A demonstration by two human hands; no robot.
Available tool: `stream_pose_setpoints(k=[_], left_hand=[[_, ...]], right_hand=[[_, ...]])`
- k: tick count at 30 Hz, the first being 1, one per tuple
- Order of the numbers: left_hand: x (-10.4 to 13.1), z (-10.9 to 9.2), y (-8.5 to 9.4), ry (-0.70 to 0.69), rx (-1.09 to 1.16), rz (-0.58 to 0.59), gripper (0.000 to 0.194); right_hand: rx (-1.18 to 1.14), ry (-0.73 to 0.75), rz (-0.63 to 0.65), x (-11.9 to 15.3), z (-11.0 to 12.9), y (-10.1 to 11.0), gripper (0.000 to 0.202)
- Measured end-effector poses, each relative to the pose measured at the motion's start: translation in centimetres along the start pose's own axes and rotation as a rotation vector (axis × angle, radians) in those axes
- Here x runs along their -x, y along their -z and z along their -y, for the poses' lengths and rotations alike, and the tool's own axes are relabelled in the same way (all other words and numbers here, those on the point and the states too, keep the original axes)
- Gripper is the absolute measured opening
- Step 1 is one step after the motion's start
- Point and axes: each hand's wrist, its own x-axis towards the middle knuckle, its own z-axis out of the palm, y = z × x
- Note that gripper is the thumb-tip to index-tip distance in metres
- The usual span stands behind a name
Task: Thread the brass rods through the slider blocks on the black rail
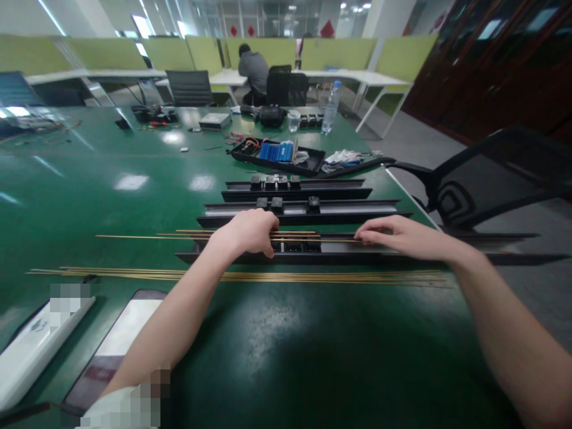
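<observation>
My left hand (250, 231) bends over the nearest black rail (379, 257), its fingers down at the dark blocks (295, 244) inside; what they hold, if anything, is hidden. Thin brass rods (183, 236) run across this rail and under my left hand. Further right, my right hand (386, 231) has its fingertips pinched at the right end of the longest rod, above the rail's channel. Several more brass rods (330, 277) lie on the green table in front of the rail. Behind it are a middle rail (357, 210) and a shorter far rail (330, 193), both carrying black blocks.
A black tray (250, 159) with blue parts, gloves (343, 159) and a water bottle (331, 108) are further back. A phone (120, 339) and a white device (44, 345) lie at the front left. A black chair (496, 179) stands right; a person (254, 68) sits beyond.
</observation>
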Motion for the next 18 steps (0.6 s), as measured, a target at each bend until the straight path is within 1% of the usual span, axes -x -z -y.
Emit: stream_pose_setpoints(k=[3, 8, 14, 18], left_hand=[[-0.1, -0.4, 0.0, 0.013, -0.03, 0.002, 0.053], [-0.2, -0.1, -0.2, 0.006, -0.011, 0.012, 0.052], [-0.1, -0.1, -0.2, 0.0, -0.001, 0.007, 0.052], [-0.1, -0.2, -0.1, 0.012, 0.002, 0.011, 0.054]], right_hand=[[0.014, 0.132, -0.032, -1.4, 1.9, -1.8, 0.044], [0.126, 0.231, -0.037, -3.2, 4.1, -3.9, 0.042], [0.316, 0.277, -0.168, -3.9, 4.7, -5.0, 0.039], [0.409, 0.325, -0.216, -4.0, 4.6, -5.4, 0.037]])
